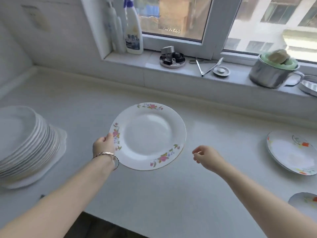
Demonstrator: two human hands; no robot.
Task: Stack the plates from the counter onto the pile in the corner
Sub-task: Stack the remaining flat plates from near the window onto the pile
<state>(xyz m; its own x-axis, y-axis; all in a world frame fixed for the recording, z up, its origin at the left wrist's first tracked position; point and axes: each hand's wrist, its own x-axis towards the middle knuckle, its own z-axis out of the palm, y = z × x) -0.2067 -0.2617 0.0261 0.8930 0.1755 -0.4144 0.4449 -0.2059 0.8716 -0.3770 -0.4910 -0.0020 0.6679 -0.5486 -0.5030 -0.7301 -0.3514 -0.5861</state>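
Carry step: left hand (103, 144) pinches floral plate (147, 136) rim, mid-counter (171, 194). Right hand (205, 156) loose, holding nothing. Next: swing plate to pile (25, 143) at counter's left corner, lower level.

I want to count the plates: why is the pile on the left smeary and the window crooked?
Head view: the wide-angle lens stretches and softens the pile at the edge and tilts the window frame; the plate in the middle, held by the left hand, looks sharp; daylight whitens the counter.
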